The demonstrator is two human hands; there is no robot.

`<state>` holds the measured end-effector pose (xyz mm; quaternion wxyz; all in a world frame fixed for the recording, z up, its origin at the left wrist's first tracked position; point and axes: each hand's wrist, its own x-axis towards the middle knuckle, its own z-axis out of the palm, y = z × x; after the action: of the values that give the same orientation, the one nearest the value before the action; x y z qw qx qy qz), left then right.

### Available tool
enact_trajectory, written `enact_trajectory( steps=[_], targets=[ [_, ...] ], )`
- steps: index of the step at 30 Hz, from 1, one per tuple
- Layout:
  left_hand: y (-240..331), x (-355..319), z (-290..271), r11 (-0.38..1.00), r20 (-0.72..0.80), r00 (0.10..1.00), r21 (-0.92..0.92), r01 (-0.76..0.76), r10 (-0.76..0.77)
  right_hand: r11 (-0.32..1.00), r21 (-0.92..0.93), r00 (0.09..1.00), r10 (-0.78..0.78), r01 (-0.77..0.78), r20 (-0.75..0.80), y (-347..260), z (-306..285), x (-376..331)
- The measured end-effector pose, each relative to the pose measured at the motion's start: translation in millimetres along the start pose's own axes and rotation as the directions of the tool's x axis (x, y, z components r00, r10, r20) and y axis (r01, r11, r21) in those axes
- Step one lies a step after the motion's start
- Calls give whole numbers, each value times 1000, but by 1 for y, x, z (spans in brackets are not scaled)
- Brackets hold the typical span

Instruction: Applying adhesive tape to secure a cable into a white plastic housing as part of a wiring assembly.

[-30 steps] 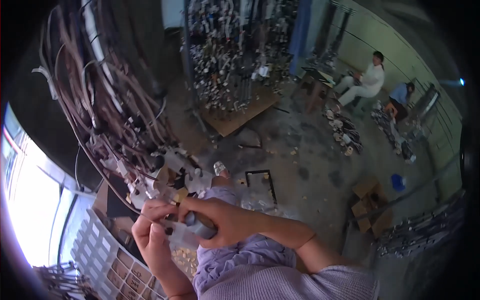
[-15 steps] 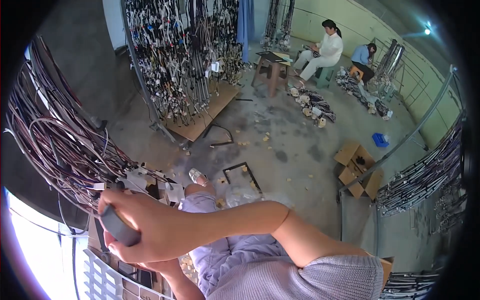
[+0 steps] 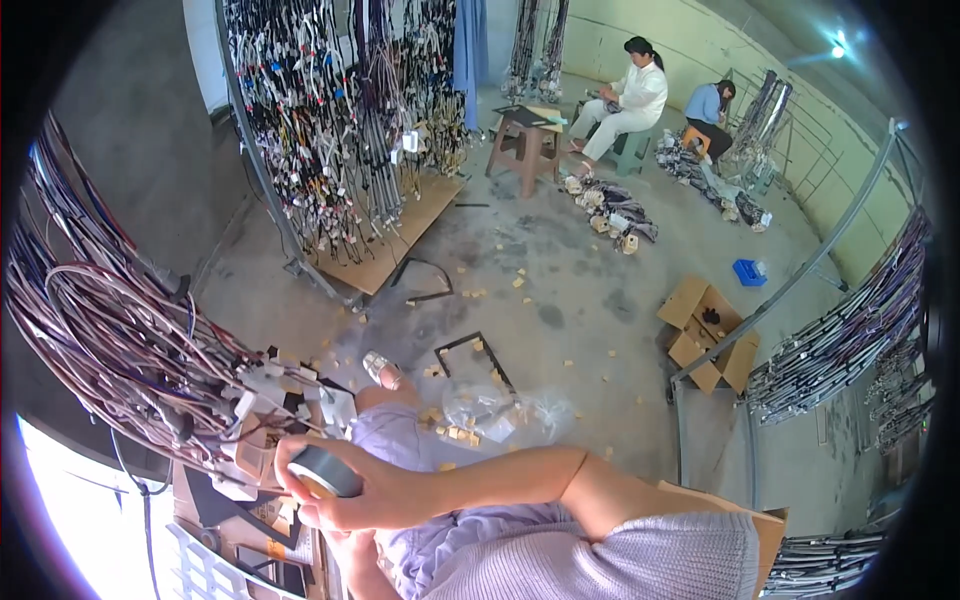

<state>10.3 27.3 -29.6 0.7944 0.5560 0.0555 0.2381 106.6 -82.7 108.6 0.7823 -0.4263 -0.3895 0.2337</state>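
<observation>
My right hand (image 3: 372, 492) is closed around a roll of dark grey tape (image 3: 326, 470), its arm reaching across from the right. Just below it is my left hand (image 3: 358, 552), with its fingers mostly hidden behind the right one; what they hold cannot be made out. A thick bundle of wires (image 3: 130, 340), brownish, purple and black, hangs at the left. Its lower end, with white connectors (image 3: 250, 400), comes down close to the tape roll.
A rack of hanging wire harnesses (image 3: 330, 130) stands at the far left. Two people (image 3: 625, 100) sit on stools at the back, with harness bundles (image 3: 610, 210) on the floor. Nearer are an open cardboard box (image 3: 705, 335), clear plastic bags (image 3: 500, 410) and more wires (image 3: 850, 330) on a right-hand rack.
My right hand with the tape roll has moved right and slightly down, away from the wire bundle. The whole view has shifted a little.
</observation>
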Motion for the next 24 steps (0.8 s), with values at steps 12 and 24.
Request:
enact_trajectory(
  steps=[12,24],
  targets=[
    [23,0,59,940,222,936,-142,309,-274,862,403,951,268,-308,154,2,-58,21],
    [46,51,73,958,431,874,65,-279,226,960,-240,981,107,-145,-162,-14,-92,-5]
  ],
)
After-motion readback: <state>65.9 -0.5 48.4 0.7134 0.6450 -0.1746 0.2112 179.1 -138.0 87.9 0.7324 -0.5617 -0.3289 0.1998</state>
